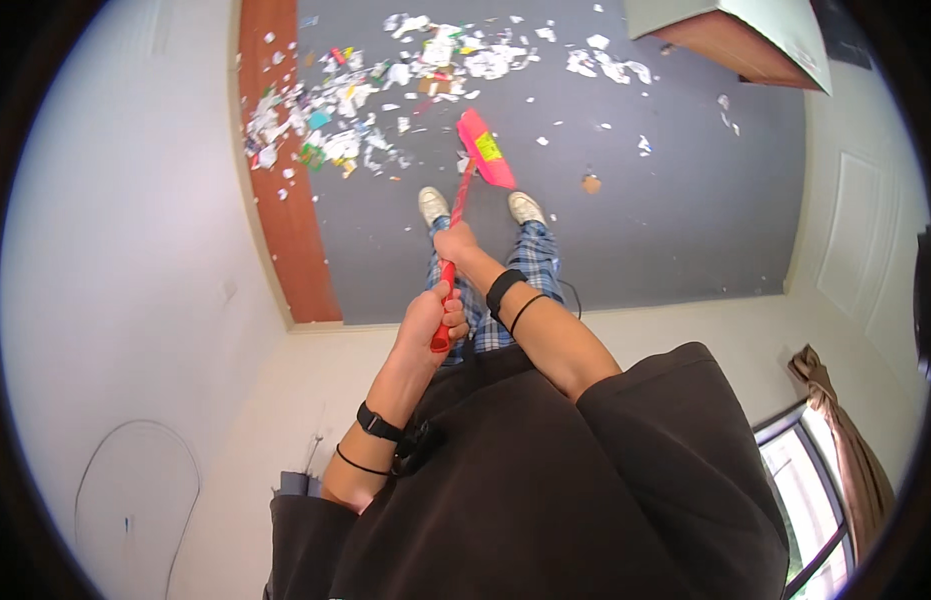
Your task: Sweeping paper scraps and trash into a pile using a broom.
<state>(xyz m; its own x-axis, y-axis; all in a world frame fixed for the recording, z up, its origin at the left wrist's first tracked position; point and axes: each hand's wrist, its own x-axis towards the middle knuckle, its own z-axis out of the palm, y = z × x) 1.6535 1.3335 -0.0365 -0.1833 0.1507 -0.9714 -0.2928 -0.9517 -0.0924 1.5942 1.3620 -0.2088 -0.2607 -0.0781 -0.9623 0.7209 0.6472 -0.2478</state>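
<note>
I hold a red and pink broom [482, 150] with both hands. My left hand [431, 318] grips the top end of the red handle. My right hand [455, 243] grips the handle lower down. The pink brush head rests on the grey floor [665, 220] just ahead of my white shoes [433, 205]. A wide scatter of torn paper scraps and coloured litter [355, 110] lies on the floor beyond and to the left of the brush head.
A brown strip [285, 220] runs along the floor's left edge beside a white wall. A brown-edged furniture corner [730, 40] stands at the top right. A white door [855, 240] is on the right, a window with a curtain [835, 420] lower right.
</note>
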